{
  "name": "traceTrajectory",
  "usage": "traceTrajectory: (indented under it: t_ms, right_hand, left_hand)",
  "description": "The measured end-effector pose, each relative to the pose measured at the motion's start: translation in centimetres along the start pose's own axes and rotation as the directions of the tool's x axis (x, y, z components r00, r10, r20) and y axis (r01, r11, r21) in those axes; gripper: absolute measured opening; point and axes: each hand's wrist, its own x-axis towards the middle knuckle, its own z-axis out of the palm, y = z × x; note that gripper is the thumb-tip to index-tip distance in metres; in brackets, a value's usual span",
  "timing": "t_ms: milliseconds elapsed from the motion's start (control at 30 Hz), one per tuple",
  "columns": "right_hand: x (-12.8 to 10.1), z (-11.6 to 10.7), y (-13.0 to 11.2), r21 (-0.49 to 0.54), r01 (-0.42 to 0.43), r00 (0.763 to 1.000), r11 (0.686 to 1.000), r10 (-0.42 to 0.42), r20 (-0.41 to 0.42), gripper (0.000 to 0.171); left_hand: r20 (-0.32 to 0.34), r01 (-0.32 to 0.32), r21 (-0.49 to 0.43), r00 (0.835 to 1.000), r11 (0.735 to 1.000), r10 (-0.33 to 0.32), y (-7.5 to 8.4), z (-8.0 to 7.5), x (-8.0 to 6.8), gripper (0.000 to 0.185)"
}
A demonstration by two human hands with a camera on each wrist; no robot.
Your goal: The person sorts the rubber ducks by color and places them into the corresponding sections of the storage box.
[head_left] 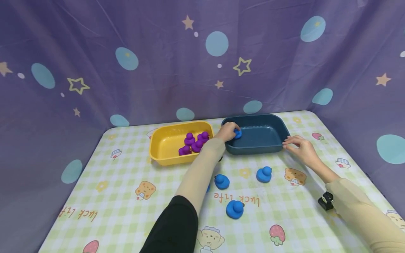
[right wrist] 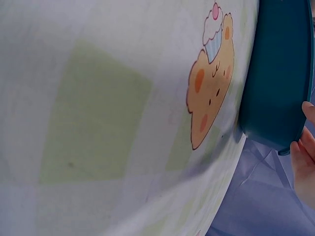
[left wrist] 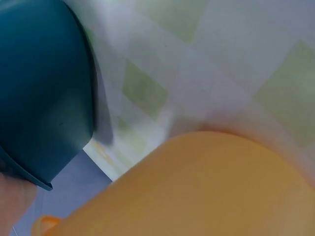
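My left hand point(head_left: 227, 131) pinches a blue duck point(head_left: 238, 133) inside the blue tub point(head_left: 272, 121). My right hand point(head_left: 300, 147), fingers relaxed, steadies its rim. Risk: an early release bounces the duck out.

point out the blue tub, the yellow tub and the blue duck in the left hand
blue tub point(head_left: 262, 138), head view, bare inner floor
yellow tub point(head_left: 167, 140), head view, bare inner floor
blue duck point(head_left: 238, 133), head view, part showing past the left hand point(head_left: 227, 131)

Yellow tub point(head_left: 164, 146) holds purple ducks point(head_left: 193, 142); dark blue tub point(head_left: 262, 138); blue ducks point(head_left: 235, 209); green-checked cloth point(head_left: 120, 196); starry purple backdrop point(head_left: 158, 70).
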Motion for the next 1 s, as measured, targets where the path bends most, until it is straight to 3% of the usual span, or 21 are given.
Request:
traceTrajectory:
  t_ms: [233,533,767,1000]
  right_hand:
    - [0.0,0.1,0.1,-0.011,0.006,1.0,1.0,-0.006,-0.004,0.01]
    - [-0.1,0.0,-0.2,-0.005,0.004,1.0,1.0,-0.004,0.003,0.01]
    - [-0.3,0.0,-0.2,0.002,0.002,1.0,1.0,-0.002,-0.007,0.011]
    - [-0.2,0.1,0.0,-0.008,-0.004,1.0,1.0,0.004,-0.011,0.011]
  left_hand:
    - [0.0,0.009,-0.008,1.0,1.0,-0.009,-0.2,0.2,0.1,0.031]
    - [-0.062,-0.068,-0.116,0.996,0.991,0.061,-0.3,0.0,-0.3,0.024]
    - [-0.049,-0.127,-0.175,0.992,0.976,0.12,0.9,-1.2,-2.1,0.024]
    - [-0.046,-0.199,-0.167,0.98,0.966,0.194,2.4,-2.6,-4.6,0.023]
